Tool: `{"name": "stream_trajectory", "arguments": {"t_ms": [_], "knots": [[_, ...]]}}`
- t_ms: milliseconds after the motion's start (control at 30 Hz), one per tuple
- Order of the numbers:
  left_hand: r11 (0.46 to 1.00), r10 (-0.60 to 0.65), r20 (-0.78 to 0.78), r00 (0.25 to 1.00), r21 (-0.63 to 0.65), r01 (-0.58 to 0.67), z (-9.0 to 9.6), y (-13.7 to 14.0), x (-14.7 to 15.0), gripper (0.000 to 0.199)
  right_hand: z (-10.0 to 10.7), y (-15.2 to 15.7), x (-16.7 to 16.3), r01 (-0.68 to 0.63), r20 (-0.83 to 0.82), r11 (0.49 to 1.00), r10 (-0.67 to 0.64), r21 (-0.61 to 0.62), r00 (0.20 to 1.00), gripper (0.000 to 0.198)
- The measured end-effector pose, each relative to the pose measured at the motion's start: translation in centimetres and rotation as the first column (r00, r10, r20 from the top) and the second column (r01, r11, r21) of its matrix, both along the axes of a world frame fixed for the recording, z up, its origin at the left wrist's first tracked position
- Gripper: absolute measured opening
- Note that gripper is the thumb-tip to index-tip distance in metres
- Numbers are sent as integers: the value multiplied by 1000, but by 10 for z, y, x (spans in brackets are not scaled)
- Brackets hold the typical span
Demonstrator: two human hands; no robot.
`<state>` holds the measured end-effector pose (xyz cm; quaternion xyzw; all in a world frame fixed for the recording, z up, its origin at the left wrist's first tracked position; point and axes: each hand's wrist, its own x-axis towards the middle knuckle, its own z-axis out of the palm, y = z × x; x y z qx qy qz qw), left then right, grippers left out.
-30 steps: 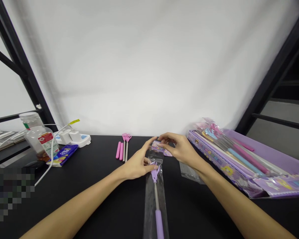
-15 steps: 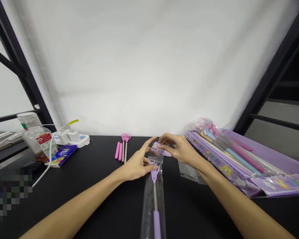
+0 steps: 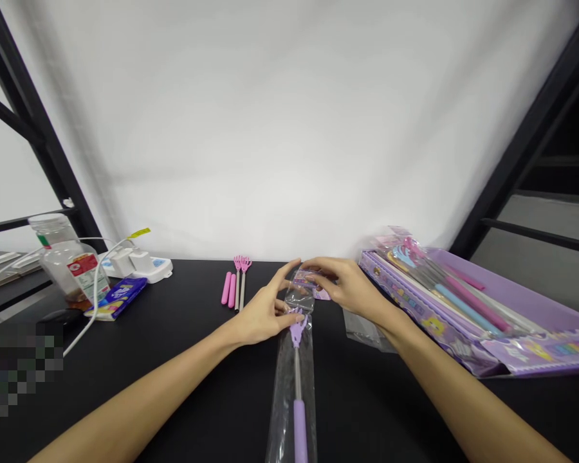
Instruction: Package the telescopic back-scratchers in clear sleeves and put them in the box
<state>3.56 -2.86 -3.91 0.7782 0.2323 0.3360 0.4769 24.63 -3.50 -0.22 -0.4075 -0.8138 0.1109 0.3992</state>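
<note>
Black tabletop (image 3: 183, 302), and it's busy at far left: a clear jar (image 3: 60, 260), a white power strip (image 3: 161, 270) toward the wall, a blue packet (image 3: 125, 296) just beside the jar! Far centre now, two pink handles (image 3: 232, 290) side by side, and right next to them two pink-topped rods (image 3: 242, 283). Near middle, a long clear bag (image 3: 282, 399) with a purple claw stick (image 3: 299, 424) inside! Right of that, another clear pouch (image 3: 367, 331) lying flat, and far right, the big purple box (image 3: 535, 292), loaded with wrapped sticks (image 3: 468, 296).
</note>
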Motion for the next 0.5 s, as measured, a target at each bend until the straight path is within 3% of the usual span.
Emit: {"name": "stream_trajectory", "arguments": {"t_ms": [167, 333, 500], "knots": [[1000, -5, 9, 1000, 4, 5, 1, -1, 0, 87, 1, -1, -1, 7, -19, 1000, -7, 25, 1000, 19], [1000, 17, 7, 1000, 3, -17, 1, -1, 0, 88, -1, 1, 0, -11, -39, 999, 9, -49, 999, 21], [1000, 23, 18, 1000, 5, -23, 2, -2, 1, 86, -2, 1, -1, -19, -72, 991, 10, -133, 997, 42]]}}
